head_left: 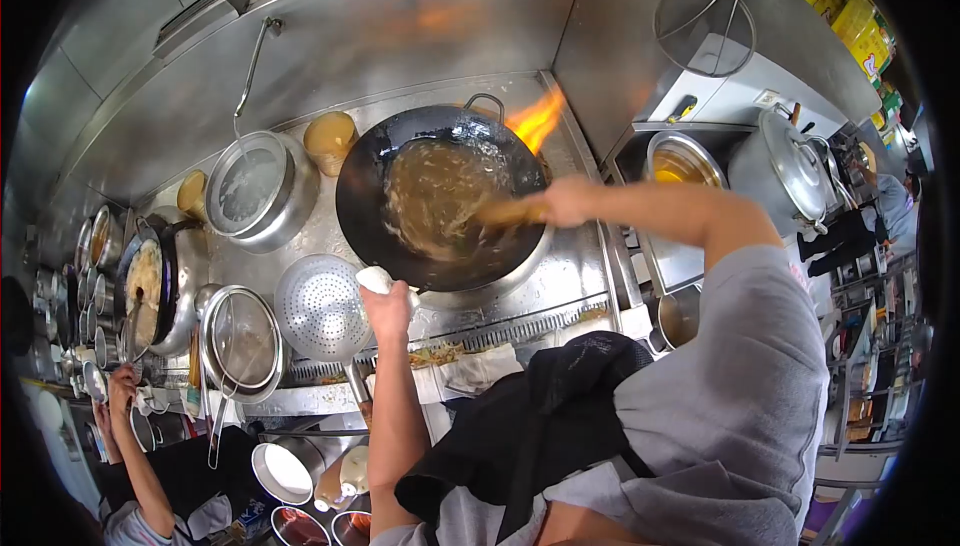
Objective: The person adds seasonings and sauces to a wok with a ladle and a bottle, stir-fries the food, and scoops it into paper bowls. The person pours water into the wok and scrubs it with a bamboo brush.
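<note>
A large black wok [365, 196] sits over the burner with swirling brown, cloudy liquid [440, 186] inside. My left hand [388, 306] is closed around a folded white cloth [374, 279] at the wok's near left rim; the wok's grip beneath the cloth is hidden. My right hand [572, 202] reaches over the right rim, wrapped round a tan tool that looks like a bamboo wok brush [508, 212]. Its far end dips towards the liquid and is smeared by motion. Orange flame [537, 123] rises beside the wok's far right edge.
Left of the wok are a perforated strainer [322, 306], a metal pot [262, 196] and a mesh sieve [243, 341]. A lidded pot [785, 166] and a bowl of yellow liquid [685, 161] stand right. A co-worker's hands [120, 396] work at lower left; another person [880, 216] is far right.
</note>
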`<state>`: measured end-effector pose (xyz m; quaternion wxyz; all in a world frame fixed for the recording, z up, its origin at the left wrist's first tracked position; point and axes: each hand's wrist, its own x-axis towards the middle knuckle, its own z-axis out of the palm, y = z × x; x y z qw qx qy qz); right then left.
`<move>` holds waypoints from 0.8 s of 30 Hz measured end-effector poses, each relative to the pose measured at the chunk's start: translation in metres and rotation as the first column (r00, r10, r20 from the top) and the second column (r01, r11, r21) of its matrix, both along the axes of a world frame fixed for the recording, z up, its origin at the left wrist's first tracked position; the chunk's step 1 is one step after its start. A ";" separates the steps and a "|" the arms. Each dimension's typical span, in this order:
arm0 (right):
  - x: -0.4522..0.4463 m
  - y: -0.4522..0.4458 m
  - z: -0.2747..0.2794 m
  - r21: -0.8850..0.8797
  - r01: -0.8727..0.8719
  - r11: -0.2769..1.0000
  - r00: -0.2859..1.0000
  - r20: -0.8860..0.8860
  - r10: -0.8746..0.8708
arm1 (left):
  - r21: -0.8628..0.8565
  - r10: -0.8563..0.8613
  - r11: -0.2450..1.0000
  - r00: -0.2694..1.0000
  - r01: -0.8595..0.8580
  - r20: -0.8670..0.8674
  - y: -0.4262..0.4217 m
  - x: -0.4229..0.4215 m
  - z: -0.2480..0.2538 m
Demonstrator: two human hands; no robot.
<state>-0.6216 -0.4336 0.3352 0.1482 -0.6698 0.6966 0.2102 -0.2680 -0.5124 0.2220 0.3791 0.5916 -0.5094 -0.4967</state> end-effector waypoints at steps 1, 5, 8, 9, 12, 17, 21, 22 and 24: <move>-0.023 -0.026 -0.004 -0.082 0.047 0.995 0.997 -0.054 -0.052 | 0.011 -0.018 1.000 1.000 0.018 0.007 -0.002 0.000 -0.003; 0.003 -0.130 -0.031 -0.273 0.246 0.930 0.969 0.046 -0.242 | 0.047 -0.074 0.996 0.996 0.076 -0.049 -0.007 0.006 -0.018; 0.085 -0.129 -0.088 -0.320 0.468 0.824 0.862 0.371 -0.345 | 0.063 -0.081 0.994 0.996 0.084 -0.049 -0.003 0.006 -0.007; 0.109 -0.106 -0.083 -0.321 0.484 0.814 0.830 0.464 -0.311 | -0.001 -0.062 0.998 0.995 0.062 -0.081 -0.003 0.006 -0.015; 0.114 -0.054 -0.097 -0.233 0.311 0.921 0.890 0.411 -0.196 | 0.030 -0.058 0.998 0.996 0.060 -0.071 0.002 0.003 0.003; 0.004 0.007 -0.023 -0.108 -0.038 0.993 0.999 0.001 0.038 | 0.054 -0.078 0.995 0.996 0.080 -0.032 -0.003 0.006 -0.005; -0.048 -0.103 -0.024 -0.298 0.099 0.950 0.991 -0.061 -0.122 | 0.016 -0.079 0.997 0.995 0.080 -0.066 -0.006 0.006 -0.007; -0.024 -0.132 -0.054 -0.371 0.153 0.916 0.983 -0.040 -0.181 | 0.020 -0.109 0.994 0.991 0.111 -0.077 -0.005 0.008 -0.007; 0.039 -0.149 -0.089 -0.428 0.223 0.876 0.975 0.086 -0.207 | 0.013 -0.117 0.993 0.993 0.117 -0.008 -0.005 0.009 -0.003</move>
